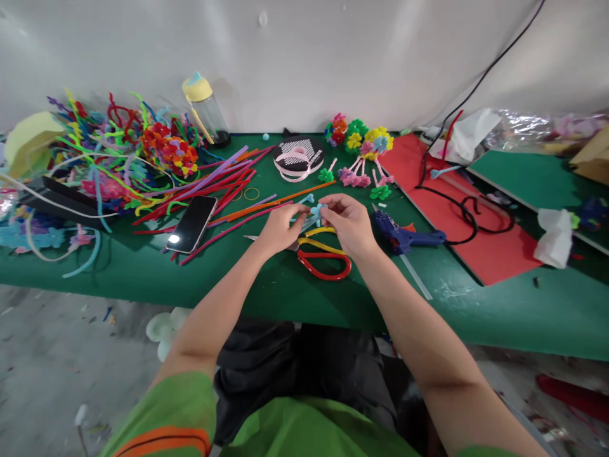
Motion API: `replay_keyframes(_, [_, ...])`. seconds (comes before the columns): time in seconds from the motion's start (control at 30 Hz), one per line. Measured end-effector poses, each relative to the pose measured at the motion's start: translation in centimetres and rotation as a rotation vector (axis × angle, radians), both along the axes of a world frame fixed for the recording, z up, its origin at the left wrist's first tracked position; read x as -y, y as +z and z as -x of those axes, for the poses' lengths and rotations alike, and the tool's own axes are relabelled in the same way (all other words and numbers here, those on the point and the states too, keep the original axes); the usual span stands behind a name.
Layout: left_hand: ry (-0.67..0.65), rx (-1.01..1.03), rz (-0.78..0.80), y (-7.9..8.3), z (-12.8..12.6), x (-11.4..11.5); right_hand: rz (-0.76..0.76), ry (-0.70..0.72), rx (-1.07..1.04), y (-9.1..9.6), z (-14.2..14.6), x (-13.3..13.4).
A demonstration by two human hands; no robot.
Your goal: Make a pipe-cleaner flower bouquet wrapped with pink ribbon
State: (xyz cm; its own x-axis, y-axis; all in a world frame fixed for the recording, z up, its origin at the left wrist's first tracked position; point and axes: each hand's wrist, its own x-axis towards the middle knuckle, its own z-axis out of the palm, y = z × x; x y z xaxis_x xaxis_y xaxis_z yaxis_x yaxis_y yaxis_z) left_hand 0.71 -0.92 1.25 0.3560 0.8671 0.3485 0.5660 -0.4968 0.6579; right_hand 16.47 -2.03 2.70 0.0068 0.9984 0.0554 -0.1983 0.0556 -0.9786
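Between my two hands is a small light-blue pipe-cleaner flower (318, 212), above the middle of the table. My left hand (284, 225) is closed, its thumb and fingertips pinched at the flower's left side. From the right, my right hand (349, 219) pinches the petals with thumb and forefinger. Under my hands lies a pair of scissors (328, 265) with one red and one yellow handle, blades toward the left. Just right of my right hand rests a dark blue glue gun (404, 235), a clear glue stick (416, 277) beside it.
Left of centre lie red and purple pipe cleaners (223, 184), a phone (193, 223) and a heap of coloured pieces (118, 152). Behind are a bottle (207, 111), a ribbon roll (299, 157) and finished flowers (356, 143). A black cord (469, 219) crosses a red board (476, 247).
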Motion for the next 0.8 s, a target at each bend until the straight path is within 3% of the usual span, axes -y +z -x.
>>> replay_keyframes(0.13, [-0.080, 0.056, 0.012, 0.4, -0.3, 0.5, -0.035, 0.034, 0.038, -0.5, 0.4, 0.2])
replay_keyframes(0.27, [0.003, 0.024, -0.055, 0.1, -0.3, 0.6, -0.070, -0.011, 0.149, -0.8, 0.3, 0.1])
replay_keyframes(0.33, [0.046, 0.046, -0.075, 0.1, -0.2, 0.4, -0.133, -0.100, 0.324, -1.0, 0.1, -0.1])
replay_keyframes(0.47, [0.106, 0.127, -0.077, 0.0, -0.1, 0.2, -0.361, -0.170, 0.929, -2.0, -0.2, -0.4])
replay_keyframes(0.6, [0.131, 0.166, -0.070, -0.1, 0.1, 0.0, -0.335, -0.060, 1.301, -3.1, -0.1, -0.3])
replay_keyframes(0.7, [0.152, 0.186, -0.066, -0.1, 0.2, -0.1, -0.343, 0.088, 1.368, -3.5, 0.0, -0.3])
replay_keyframes(0.8, [0.168, 0.181, -0.063, -0.1, 0.3, -0.2, -0.381, 0.119, 1.369, -3.2, 0.0, -0.3])
